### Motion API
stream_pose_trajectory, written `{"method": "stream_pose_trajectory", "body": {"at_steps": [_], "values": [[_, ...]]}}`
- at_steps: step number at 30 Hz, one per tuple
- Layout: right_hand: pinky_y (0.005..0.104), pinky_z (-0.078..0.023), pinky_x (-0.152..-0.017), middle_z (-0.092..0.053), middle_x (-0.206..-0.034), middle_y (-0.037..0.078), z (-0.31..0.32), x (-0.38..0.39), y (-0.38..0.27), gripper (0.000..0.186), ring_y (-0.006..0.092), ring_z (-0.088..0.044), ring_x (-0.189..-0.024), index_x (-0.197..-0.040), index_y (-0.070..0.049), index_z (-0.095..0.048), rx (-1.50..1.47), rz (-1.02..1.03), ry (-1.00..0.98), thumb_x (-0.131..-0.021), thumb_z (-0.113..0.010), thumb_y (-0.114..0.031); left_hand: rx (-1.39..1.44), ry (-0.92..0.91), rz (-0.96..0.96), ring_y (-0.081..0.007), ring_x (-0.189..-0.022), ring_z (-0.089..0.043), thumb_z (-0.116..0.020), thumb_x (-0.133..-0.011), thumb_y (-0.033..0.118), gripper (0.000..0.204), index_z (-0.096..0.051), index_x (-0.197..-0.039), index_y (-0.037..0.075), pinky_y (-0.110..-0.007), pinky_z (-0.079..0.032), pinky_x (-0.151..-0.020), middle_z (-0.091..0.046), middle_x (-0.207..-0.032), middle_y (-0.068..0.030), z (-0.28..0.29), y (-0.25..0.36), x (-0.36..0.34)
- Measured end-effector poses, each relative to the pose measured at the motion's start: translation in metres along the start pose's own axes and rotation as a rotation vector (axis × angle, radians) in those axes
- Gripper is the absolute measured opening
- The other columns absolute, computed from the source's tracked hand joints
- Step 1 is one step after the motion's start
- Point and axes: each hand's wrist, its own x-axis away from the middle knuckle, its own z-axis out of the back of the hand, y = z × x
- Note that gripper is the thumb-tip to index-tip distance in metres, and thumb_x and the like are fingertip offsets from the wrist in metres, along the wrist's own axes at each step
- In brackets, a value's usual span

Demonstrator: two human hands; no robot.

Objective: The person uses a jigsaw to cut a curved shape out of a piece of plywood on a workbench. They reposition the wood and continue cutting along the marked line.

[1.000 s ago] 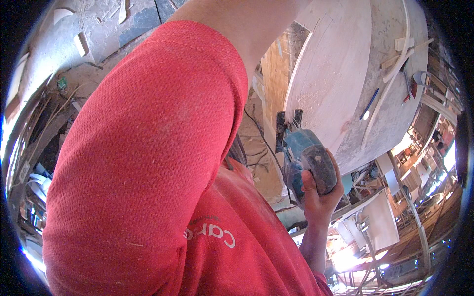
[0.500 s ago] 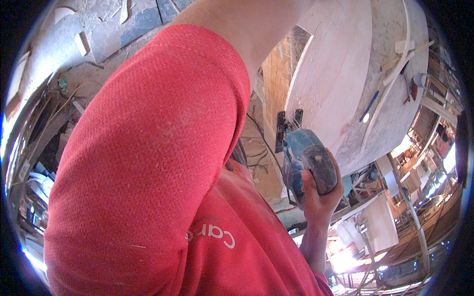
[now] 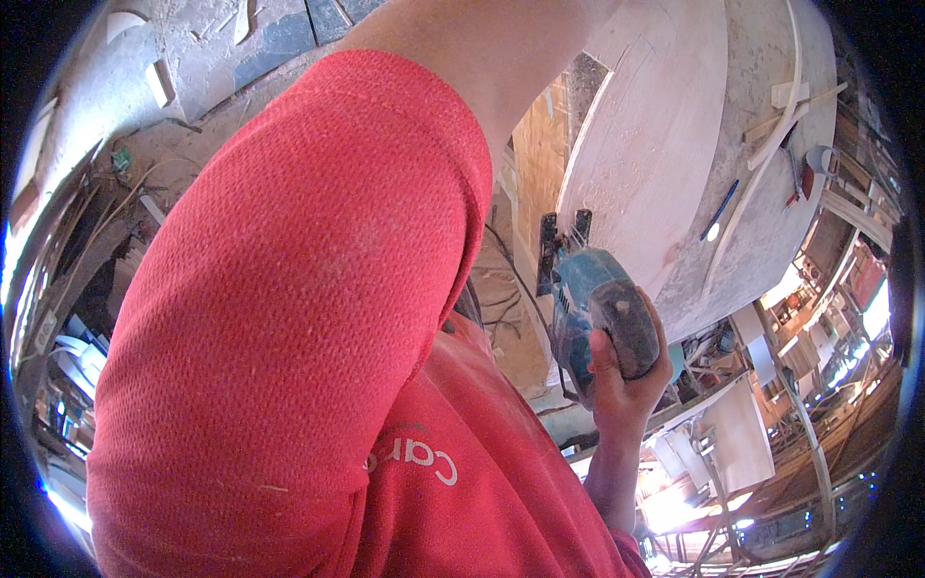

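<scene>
My right hand (image 3: 628,380) grips a teal and black power sander (image 3: 590,301) from below. The sander's front pad rests against the edge of a large curved pale wooden panel (image 3: 655,125). A black cord hangs from the tool toward my body. My left upper arm in a red sleeve (image 3: 289,289) crosses most of the picture and runs up past the top edge. My left hand is out of sight.
A dusty floor with wood offcuts (image 3: 193,58) lies at the upper left. A blue pencil (image 3: 721,206) and thin wood strips (image 3: 790,96) lie on the curved piece. White boards (image 3: 742,433) and workshop clutter fill the lower right.
</scene>
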Motion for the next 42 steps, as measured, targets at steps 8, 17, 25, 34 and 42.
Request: {"method": "stream_pose_trajectory", "body": {"at_steps": [8,17,25,34,42], "values": [[0.0349,-0.050,-0.105,-0.068,-0.131,0.017,0.000,-0.002,0.000,0.070,0.0225,-0.065,-0.121,-0.147,0.007,-0.052,0.003,-0.005,0.010,-0.089,-0.085,-0.014,-0.028,0.031,-0.016,-0.0378,-0.154,-0.032,-0.057,-0.096,0.044,0.063,-0.057,-0.149,0.011,-0.064,-0.017,-0.125,-0.040,-0.161,-0.0207,-0.004,-0.001,-0.002],[0.0304,-0.051,-0.090,-0.070,-0.123,0.014,-0.002,-0.004,0.001,0.069,0.0176,-0.064,-0.106,-0.147,0.005,-0.054,0.032,0.050,0.028,-0.089,-0.086,-0.017,-0.011,0.031,-0.018,-0.0369,-0.153,-0.033,-0.057,-0.097,0.045,0.063,-0.057,-0.148,0.009,-0.064,-0.018,-0.125,-0.042,-0.160,-0.0202,-0.004,0.000,0.000],[0.0348,-0.051,-0.104,-0.069,-0.129,0.017,-0.003,-0.006,-0.005,0.070,0.0229,-0.065,-0.121,-0.147,0.006,-0.052,0.013,0.007,0.009,-0.089,-0.085,-0.016,-0.006,0.011,-0.005,-0.0374,-0.154,-0.031,-0.057,-0.096,0.045,0.064,-0.057,-0.149,0.009,-0.063,-0.016,-0.126,-0.040,-0.161,-0.0200,0.003,0.002,0.003],[0.0345,-0.051,-0.104,-0.068,-0.131,0.017,-0.005,-0.009,-0.012,0.070,0.0231,-0.065,-0.121,-0.147,0.006,-0.052,0.012,-0.005,0.009,-0.089,-0.084,-0.014,0.017,-0.016,-0.004,-0.0385,-0.155,-0.029,-0.057,-0.096,0.044,0.062,-0.057,-0.148,0.009,-0.063,-0.016,-0.127,-0.040,-0.161,-0.0207,0.007,0.003,0.003],[0.0349,-0.051,-0.104,-0.068,-0.131,0.017,-0.006,-0.012,-0.017,0.068,0.0232,-0.065,-0.121,-0.147,0.006,-0.053,0.011,0.001,0.010,-0.089,-0.084,-0.013,-0.018,0.029,-0.012,-0.0396,-0.154,-0.030,-0.058,-0.096,0.044,0.062,-0.059,-0.147,0.009,-0.065,-0.016,-0.126,-0.041,-0.160,-0.0214,-0.002,-0.002,0.000]]}}
